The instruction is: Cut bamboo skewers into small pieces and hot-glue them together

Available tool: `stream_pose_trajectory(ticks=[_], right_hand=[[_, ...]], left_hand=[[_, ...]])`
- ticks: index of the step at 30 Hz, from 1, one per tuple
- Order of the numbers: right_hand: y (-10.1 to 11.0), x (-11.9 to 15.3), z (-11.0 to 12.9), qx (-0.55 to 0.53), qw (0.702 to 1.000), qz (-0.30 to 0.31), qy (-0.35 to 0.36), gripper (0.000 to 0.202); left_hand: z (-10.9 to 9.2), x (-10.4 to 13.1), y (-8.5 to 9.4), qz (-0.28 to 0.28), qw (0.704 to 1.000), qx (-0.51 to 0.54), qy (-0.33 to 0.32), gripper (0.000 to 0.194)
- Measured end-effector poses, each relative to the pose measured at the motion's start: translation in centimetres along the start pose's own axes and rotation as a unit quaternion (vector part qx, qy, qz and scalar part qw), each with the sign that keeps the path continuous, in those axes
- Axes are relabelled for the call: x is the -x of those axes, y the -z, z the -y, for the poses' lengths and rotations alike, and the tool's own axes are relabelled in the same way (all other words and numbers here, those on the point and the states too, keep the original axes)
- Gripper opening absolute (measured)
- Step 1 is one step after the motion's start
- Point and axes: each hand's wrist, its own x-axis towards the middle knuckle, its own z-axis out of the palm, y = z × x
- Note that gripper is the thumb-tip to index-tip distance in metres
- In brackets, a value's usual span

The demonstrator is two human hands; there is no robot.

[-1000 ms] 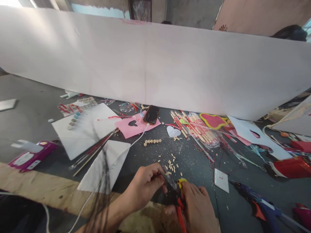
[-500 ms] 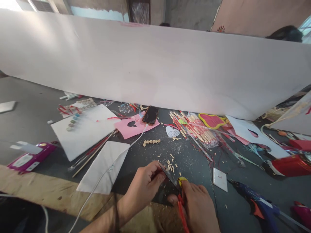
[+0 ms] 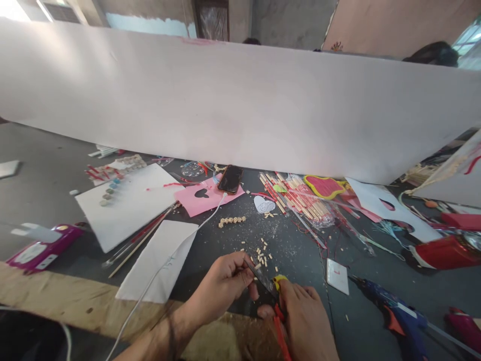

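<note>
My right hand [image 3: 306,316] is wrapped round a scissors-like cutter [image 3: 266,283] with dark blades and red and yellow handles. The blades slant up and left toward my left hand [image 3: 229,281], whose thumb and fingers are pinched together by the blade tip. Whatever lies in that pinch is too small and covered to make out. Just beyond the blades, short cut wooden bits [image 3: 262,250] are scattered on the dark table. Behind them sits a row of small pale pieces stuck together [image 3: 232,220]. A white paper heart [image 3: 264,204] lies farther back.
A tall white board [image 3: 210,105] stands across the back. Bundled sticks [image 3: 296,198], a phone [image 3: 230,179] on pink paper, and white sheets [image 3: 160,260] lie around. At right are a blue glue gun [image 3: 394,311], a white tile [image 3: 337,277] and a red can [image 3: 449,253].
The view has shifted slightly. My fingers and the cutter's blades have changed angle a little near the wooden bits; both hands keep about the same place.
</note>
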Motion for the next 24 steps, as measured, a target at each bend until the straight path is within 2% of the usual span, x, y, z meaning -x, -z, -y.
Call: stream_pose_trajectory(ticks=[3,9,14,19,24], right_hand=[[-0.1,-0.3,0.1,0.024,0.999,-0.02,0.011,0.02],[-0.2,-0.4,0.0,0.031,0.999,-0.016,0.013,0.025],[-0.1,-0.3,0.0,0.023,0.999,-0.028,0.002,0.022],[0.0,0.0,0.2,0.002,1.0,-0.001,0.0,0.016],[-0.2,0.0,0.3,0.005,1.0,-0.003,0.009,0.023]], left_hand=[[0.1,0.1,-0.1,-0.01,1.0,0.006,-0.004,0.026],[0.3,0.0,-0.3,-0.059,0.998,-0.019,0.004,0.02],[0.7,0.0,-0.2,-0.059,0.998,0.005,-0.003,0.021],[1.1,0.1,-0.1,-0.068,0.996,-0.042,-0.03,0.021],[0.8,0.3,-0.2,-0.072,0.993,-0.073,-0.053,0.022]])
